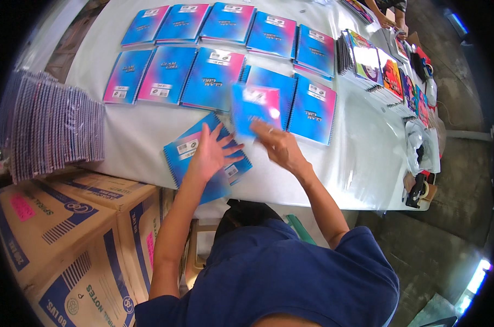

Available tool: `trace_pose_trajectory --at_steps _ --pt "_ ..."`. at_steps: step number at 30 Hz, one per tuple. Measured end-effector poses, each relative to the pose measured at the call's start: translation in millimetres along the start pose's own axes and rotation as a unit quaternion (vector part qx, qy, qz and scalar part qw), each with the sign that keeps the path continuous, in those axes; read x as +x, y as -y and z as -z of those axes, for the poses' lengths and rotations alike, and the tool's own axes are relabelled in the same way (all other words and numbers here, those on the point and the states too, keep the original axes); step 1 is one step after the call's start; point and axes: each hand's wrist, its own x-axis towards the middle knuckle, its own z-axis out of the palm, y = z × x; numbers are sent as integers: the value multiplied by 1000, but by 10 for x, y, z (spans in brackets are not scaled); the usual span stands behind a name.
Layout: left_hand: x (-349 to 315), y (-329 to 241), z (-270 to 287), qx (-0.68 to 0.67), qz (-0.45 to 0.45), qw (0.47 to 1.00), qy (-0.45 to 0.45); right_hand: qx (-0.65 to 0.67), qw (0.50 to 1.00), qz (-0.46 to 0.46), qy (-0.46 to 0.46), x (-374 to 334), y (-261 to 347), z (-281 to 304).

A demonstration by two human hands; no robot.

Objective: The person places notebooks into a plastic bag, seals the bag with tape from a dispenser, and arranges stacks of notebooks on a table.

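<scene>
My right hand (281, 146) grips the near edge of a blue and pink spiral notebook (266, 101), smeared by motion and raised over the two rows. With fingers spread, my left hand (211, 151) is over a small loose pile of spiral notebooks (190, 146) by the table's front edge; whether it touches them I cannot tell. Two rows of similar notebooks lie beyond my hands, among them a near-row notebook (211, 82) and a far-row notebook (228, 23). Partly behind the raised notebook, another near-row notebook (312, 111) shows at the right.
A tall stack of wrapped notebooks (56, 122) stands at the left, near cardboard boxes (72, 229) beside the white table (356, 169). Colourful notebooks (367, 62), plastic bags (421, 144) and a tape roll (421, 189) line the right side. Another person's hand (386, 20) shows at the far right.
</scene>
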Motion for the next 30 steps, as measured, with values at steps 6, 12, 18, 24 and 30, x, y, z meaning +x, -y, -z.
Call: trace_pose_trajectory --at_steps 6,12,18,24,30 --pt "259 159 -64 168 -60 984 27 -129 988 -77 -14 -137 -1010 722" --pt "-389 -251 125 183 -146 971 -59 -253 935 -2 249 95 -1143 998" --pt "-1089 -602 337 199 -329 906 -174 -359 884 22 298 288 -907 1042" --pt "-1529 -566 298 280 -411 827 -263 -240 926 60 285 380 -435 1221" --pt "-2038 -474 -46 237 -407 850 -236 224 951 -174 126 258 43 472"
